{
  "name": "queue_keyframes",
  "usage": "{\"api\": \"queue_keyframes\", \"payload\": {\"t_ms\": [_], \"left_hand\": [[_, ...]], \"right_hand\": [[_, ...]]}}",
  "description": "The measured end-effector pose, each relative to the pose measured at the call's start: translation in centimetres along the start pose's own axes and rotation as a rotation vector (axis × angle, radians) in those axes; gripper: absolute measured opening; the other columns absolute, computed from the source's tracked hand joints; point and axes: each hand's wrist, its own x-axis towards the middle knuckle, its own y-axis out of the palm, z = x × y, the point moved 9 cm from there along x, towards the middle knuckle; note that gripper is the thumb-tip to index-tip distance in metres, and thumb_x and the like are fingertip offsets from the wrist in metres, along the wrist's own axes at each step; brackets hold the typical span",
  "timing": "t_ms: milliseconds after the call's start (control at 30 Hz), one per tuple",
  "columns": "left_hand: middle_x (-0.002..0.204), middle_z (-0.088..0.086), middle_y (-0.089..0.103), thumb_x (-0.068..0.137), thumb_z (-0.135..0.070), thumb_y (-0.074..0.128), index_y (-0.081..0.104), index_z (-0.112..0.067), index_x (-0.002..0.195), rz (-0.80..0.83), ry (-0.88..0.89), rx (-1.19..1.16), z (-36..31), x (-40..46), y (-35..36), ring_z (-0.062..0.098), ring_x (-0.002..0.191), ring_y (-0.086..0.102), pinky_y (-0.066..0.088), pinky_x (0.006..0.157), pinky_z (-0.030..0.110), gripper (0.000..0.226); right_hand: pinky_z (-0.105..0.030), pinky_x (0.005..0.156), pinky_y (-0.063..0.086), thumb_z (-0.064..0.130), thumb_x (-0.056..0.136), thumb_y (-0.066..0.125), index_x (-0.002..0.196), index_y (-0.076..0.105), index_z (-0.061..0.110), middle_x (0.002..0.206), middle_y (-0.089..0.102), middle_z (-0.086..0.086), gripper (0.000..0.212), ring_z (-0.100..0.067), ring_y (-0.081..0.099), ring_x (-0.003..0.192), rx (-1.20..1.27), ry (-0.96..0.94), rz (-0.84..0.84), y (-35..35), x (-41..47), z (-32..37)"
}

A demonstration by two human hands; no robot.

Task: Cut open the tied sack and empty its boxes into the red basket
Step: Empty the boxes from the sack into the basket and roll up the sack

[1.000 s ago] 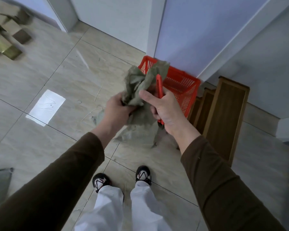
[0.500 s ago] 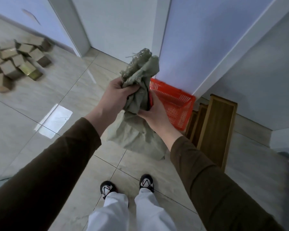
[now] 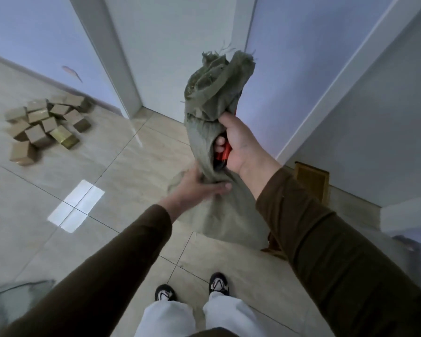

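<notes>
Raised since half a second ago: sack [image 3: 214, 122], now lifted higher, its frayed top standing above both hands and covering the spot where the red basket was showing; left hand [image 3: 197, 188] has dropped from the sack's upper part to its lower neck.

Sack: grey-green woven cloth, crumpled, hanging upright in the air ahead of the person, loose threads sticking out at the top, lower part sagging limp toward the floor [image 3: 107, 166].

Right hand [image 3: 238, 144]: gripping the sack at its upper middle, fingers curling round the bunched cloth and, in the same grip, holding a red tool [image 3: 223, 153] against the palm; only a short red and black stretch of it is showing, so its kind cannot be told.

Left hand: grip closing on the sack just below the right hand, thumb lying across the front of the cloth, fingers wrapping behind it.

Boxes [image 3: 44, 125]: small brown cardboard cartons, lying heaped on the floor at far left, near the wall, well apart from the sack.

Sleeves: dark brown, covering both forearms.

Wooden boards [image 3: 312, 181]: leaning by the right wall, partly hidden behind the right arm.

Floor: pale glossy tiles, a bright patch of reflected light lying left of centre.

Shoes [image 3: 192, 289]: black and white, showing below pale trousers at bottom centre.
</notes>
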Motion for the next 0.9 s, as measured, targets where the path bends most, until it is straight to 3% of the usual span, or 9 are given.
{"api": "queue_keyframes", "payload": {"t_ms": [133, 267, 300, 367, 467, 567, 667, 800, 900], "left_hand": [[0.125, 0.015, 0.075, 0.096, -0.022, 0.071, 0.069, -0.001, 0.130, -0.227, -0.024, -0.294, -2.3, 1.8, -1.7, 0.035, 0.123, 0.069, 0.056, 0.106, 0.047, 0.040], [0.086, -0.008, 0.083, 0.106, -0.028, 0.060, 0.071, -0.013, 0.107, -0.163, -0.106, -0.406, -3.5, 1.9, -2.8, 0.012, 0.086, 0.081, 0.063, 0.067, 0.023, 0.019], [0.083, -0.008, 0.083, 0.107, -0.030, 0.058, 0.070, -0.014, 0.104, -0.138, -0.121, -0.431, -4.3, 1.7, -2.8, 0.011, 0.081, 0.081, 0.063, 0.064, 0.023, 0.020], [0.083, -0.004, 0.083, 0.108, -0.033, 0.056, 0.071, -0.014, 0.102, -0.095, -0.148, -0.470, -6.1, 1.3, -2.3, 0.015, 0.082, 0.081, 0.063, 0.065, 0.027, 0.025], [0.105, 0.009, 0.081, 0.109, -0.037, 0.052, 0.068, -0.005, 0.122, -0.045, -0.173, -0.469, -8.7, 0.4, -1.0, 0.024, 0.096, 0.077, 0.062, 0.073, 0.035, 0.038], [0.132, 0.019, 0.071, 0.109, -0.039, 0.052, 0.061, 0.001, 0.138, 0.041, -0.122, -0.480, -10.6, 0.1, -0.8, 0.032, 0.119, 0.070, 0.060, 0.092, 0.039, 0.050], [0.131, 0.009, 0.075, 0.103, -0.047, 0.059, 0.069, -0.008, 0.133, 0.148, 0.011, -0.279, -11.8, -0.4, -1.9, 0.022, 0.119, 0.071, 0.056, 0.100, 0.032, 0.050], [0.130, 0.001, 0.071, 0.082, -0.041, 0.079, 0.060, -0.025, 0.133, 0.242, 0.008, 0.005, -7.2, -1.7, -2.3, 0.008, 0.115, 0.072, 0.057, 0.095, 0.022, 0.057], [0.140, -0.003, 0.062, 0.061, -0.057, 0.087, 0.052, -0.026, 0.148, 0.223, 0.006, 0.480, -3.9, -1.9, -0.2, 0.016, 0.135, 0.053, 0.035, 0.123, 0.045, 0.099]], "right_hand": [[-0.018, 0.038, 0.027, 0.019, 0.098, 0.072, 0.098, 0.058, 0.012, 0.081, 0.054, -0.006, 0.016, -0.007, 0.040, 0.046, -0.059, -0.076, 0.021, 1.0, -1.4, 4.3], [-0.022, 0.047, 0.023, 0.038, 0.087, 0.084, 0.135, 0.058, 0.003, 0.116, 0.068, -0.026, 0.065, -0.002, 0.037, 0.048, -0.493, -0.252, -0.191, -5.8, -3.9, 5.9], [-0.015, 0.046, 0.032, 0.041, 0.084, 0.085, 0.147, 0.053, 0.006, 0.128, 0.072, -0.015, 0.079, 0.002, 0.047, 0.049, -0.567, -0.281, -0.173, -6.6, -4.7, 4.8], [-0.013, 0.070, 0.057, 0.042, 0.075, 0.085, 0.156, 0.046, 0.013, 0.127, 0.074, 0.009, 0.095, 0.009, 0.069, 0.077, -0.645, -0.288, -0.076, -6.6, -6.3, 1.4], [-0.043, 0.112, 0.050, 0.033, 0.070, 0.090, 0.161, 0.035, 0.021, 0.149, 0.058, -0.001, 0.108, -0.017, 0.059, 0.134, -0.598, -0.302, -0.074, -6.0, -6.8, -1.8], [-0.045, 0.103, 0.058, 0.026, 0.079, 0.092, 0.142, 0.058, 0.018, 0.129, 0.073, -0.003, 0.072, -0.019, 0.072, 0.113, -0.556, -0.339, -0.177, -5.7, -6.2, -1.4], [-0.046, 0.097, 0.061, 0.016, 0.090, 0.082, 0.121, 0.072, 0.013, 0.111, 0.081, -0.008, 0.033, -0.026, 0.078, 0.100, -0.325, -0.300, -0.264, -6.6, -5.7, -0.7], [-0.050, 0.090, 0.063, 0.023, 0.092, 0.080, 0.120, 0.073, 0.004, 0.106, 0.080, -0.019, 0.034, -0.037, 0.077, 0.098, -0.061, -0.122, -0.301, -7.3, -5.0, -0.4], [-0.039, 0.071, 0.063, 0.034, 0.091, 0.080, 0.104, 0.077, 0.006, 0.092, 0.082, -0.015, 0.031, -0.029, 0.078, 0.080, 0.034, 0.061, -0.257, -6.3, -3.7, -1.5]]}}
